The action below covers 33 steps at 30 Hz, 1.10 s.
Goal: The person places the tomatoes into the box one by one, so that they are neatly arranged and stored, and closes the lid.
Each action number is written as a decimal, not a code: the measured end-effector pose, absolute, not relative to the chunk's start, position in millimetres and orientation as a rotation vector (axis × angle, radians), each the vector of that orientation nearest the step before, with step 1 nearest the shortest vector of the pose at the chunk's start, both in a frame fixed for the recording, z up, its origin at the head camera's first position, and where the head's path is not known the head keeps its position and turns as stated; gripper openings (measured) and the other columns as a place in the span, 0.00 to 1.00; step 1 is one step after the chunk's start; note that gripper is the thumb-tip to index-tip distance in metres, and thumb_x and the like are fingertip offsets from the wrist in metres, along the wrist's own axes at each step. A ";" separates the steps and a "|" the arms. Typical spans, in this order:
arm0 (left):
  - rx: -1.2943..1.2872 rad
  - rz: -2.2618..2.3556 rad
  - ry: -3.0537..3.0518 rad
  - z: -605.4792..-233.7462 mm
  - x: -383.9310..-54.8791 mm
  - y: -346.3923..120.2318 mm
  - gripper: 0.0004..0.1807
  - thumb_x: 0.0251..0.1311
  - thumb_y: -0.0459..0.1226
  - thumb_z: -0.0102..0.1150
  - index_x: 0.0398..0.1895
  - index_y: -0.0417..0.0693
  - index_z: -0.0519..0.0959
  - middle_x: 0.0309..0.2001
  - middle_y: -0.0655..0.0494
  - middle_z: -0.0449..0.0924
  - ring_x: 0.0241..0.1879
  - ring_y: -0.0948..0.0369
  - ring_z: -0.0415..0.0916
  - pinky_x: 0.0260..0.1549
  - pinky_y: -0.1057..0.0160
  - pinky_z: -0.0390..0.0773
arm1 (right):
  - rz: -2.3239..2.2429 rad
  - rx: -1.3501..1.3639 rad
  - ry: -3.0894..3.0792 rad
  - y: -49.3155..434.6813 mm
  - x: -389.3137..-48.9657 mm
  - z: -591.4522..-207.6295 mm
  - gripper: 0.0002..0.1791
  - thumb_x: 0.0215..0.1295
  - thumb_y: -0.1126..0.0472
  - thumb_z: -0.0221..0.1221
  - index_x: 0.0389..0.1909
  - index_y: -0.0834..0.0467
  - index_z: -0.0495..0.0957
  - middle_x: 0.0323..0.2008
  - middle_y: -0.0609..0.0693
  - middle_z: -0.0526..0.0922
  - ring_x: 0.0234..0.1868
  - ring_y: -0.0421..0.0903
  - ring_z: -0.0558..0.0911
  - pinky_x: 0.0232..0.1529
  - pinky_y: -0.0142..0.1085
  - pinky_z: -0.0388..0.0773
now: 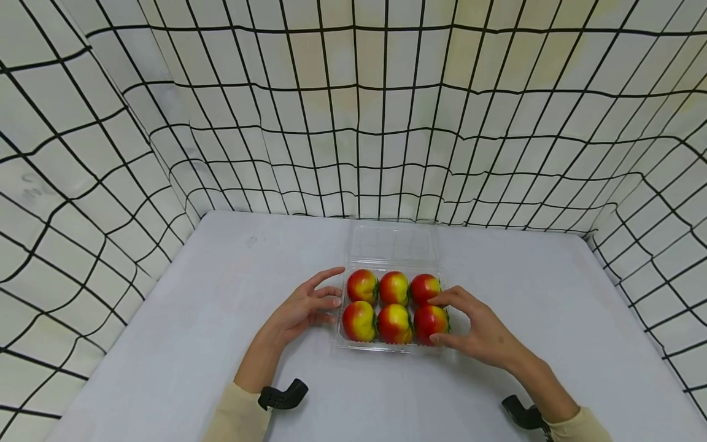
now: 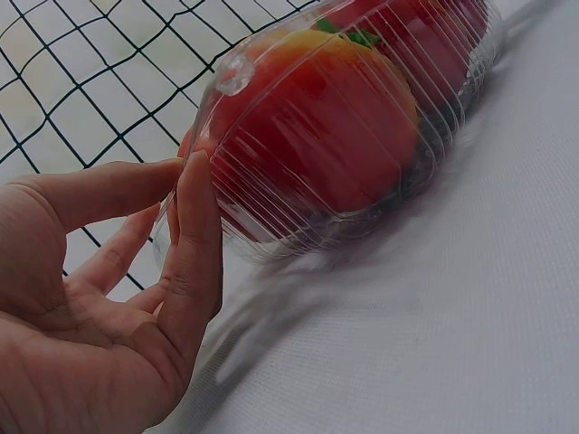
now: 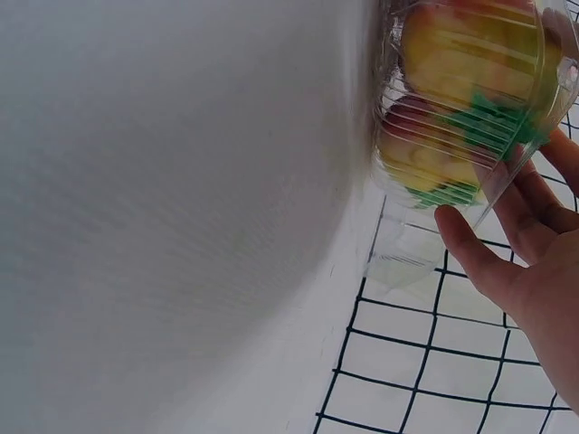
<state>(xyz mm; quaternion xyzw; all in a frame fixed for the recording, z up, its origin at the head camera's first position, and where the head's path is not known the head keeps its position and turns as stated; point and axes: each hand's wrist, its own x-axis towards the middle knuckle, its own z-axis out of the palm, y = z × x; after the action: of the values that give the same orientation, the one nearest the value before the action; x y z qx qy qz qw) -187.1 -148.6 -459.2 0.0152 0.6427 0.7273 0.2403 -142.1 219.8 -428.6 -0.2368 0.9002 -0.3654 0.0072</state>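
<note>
A clear plastic clamshell box [image 1: 381, 348] stands with its lid [image 1: 393, 242] folded back. Red-and-yellow fruits with green leafy tops fill it in two rows. My left hand [image 1: 302, 309] is at the box's left side; in the left wrist view, thumb and finger of that hand [image 2: 136, 289] meet at the rim beside a fruit [image 2: 317, 127]. My right hand [image 1: 483, 328] holds the front right fruit [image 1: 429, 324], a finger behind it and the thumb in front. In the right wrist view some of that hand's fingers are partly hidden behind the box wall.
The box rests on a white-covered table [image 1: 182, 344]. Black netting [image 1: 381, 129] over pale walls encloses the back and both sides. Each wrist carries a black device [image 1: 283, 395] by the beige sleeve.
</note>
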 end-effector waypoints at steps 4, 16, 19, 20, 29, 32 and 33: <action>0.040 1.990 1.759 -459.5 -187.2 -148.3 0.38 0.69 0.33 0.62 0.80 0.61 0.63 0.48 0.57 0.78 0.43 0.60 0.80 0.40 0.66 0.89 | -1.134 -0.756 2.819 220.5 -142.3 -429.3 0.29 0.56 0.51 0.77 0.60 0.44 0.80 0.54 0.42 0.81 0.59 0.49 0.82 0.60 0.54 0.85; 0.041 1.990 1.766 -459.1 -187.7 -147.7 0.37 0.69 0.33 0.62 0.80 0.60 0.63 0.48 0.57 0.79 0.44 0.60 0.80 0.40 0.66 0.89 | -1.174 -0.825 2.834 223.9 -144.0 -430.2 0.22 0.59 0.51 0.75 0.55 0.42 0.82 0.51 0.38 0.84 0.54 0.41 0.83 0.58 0.53 0.86; 0.037 1.988 1.769 -458.4 -187.8 -147.9 0.38 0.69 0.33 0.62 0.80 0.60 0.63 0.48 0.57 0.79 0.44 0.60 0.80 0.40 0.65 0.89 | -1.174 -0.820 2.824 223.3 -144.9 -430.4 0.22 0.59 0.51 0.76 0.54 0.42 0.82 0.51 0.38 0.84 0.54 0.42 0.84 0.58 0.53 0.86; 0.036 1.988 1.769 -458.2 -187.8 -148.1 0.38 0.69 0.33 0.63 0.80 0.60 0.63 0.48 0.56 0.79 0.44 0.60 0.80 0.40 0.65 0.89 | -1.169 -0.817 2.822 222.9 -145.1 -430.3 0.22 0.58 0.50 0.76 0.54 0.41 0.82 0.51 0.38 0.84 0.54 0.42 0.84 0.58 0.53 0.86; 0.028 1.986 1.775 -457.7 -188.1 -149.6 0.37 0.68 0.33 0.63 0.79 0.60 0.64 0.47 0.57 0.79 0.44 0.60 0.80 0.41 0.64 0.89 | -1.158 -0.858 2.817 223.1 -147.2 -429.0 0.23 0.59 0.50 0.75 0.55 0.43 0.82 0.51 0.38 0.84 0.54 0.42 0.83 0.58 0.53 0.86; 0.035 1.977 1.786 -457.1 -187.5 -149.8 0.37 0.68 0.34 0.63 0.79 0.60 0.64 0.47 0.57 0.79 0.45 0.59 0.80 0.41 0.64 0.89 | -1.172 -0.874 2.854 224.2 -148.3 -428.6 0.22 0.59 0.52 0.75 0.55 0.44 0.83 0.51 0.38 0.84 0.54 0.41 0.83 0.57 0.53 0.87; 0.041 1.973 1.792 -456.7 -187.3 -149.8 0.37 0.68 0.34 0.63 0.79 0.60 0.64 0.47 0.57 0.79 0.45 0.59 0.80 0.42 0.64 0.89 | -1.181 -0.875 2.871 224.6 -148.9 -428.3 0.22 0.59 0.52 0.75 0.54 0.44 0.83 0.51 0.39 0.85 0.54 0.42 0.83 0.57 0.52 0.87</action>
<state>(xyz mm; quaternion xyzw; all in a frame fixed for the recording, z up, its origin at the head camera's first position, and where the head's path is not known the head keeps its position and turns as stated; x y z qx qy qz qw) -187.3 -149.8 -456.7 0.0149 0.6534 0.7193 0.2357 -148.9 224.6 -428.3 -0.2711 0.8893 -0.3658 -0.0419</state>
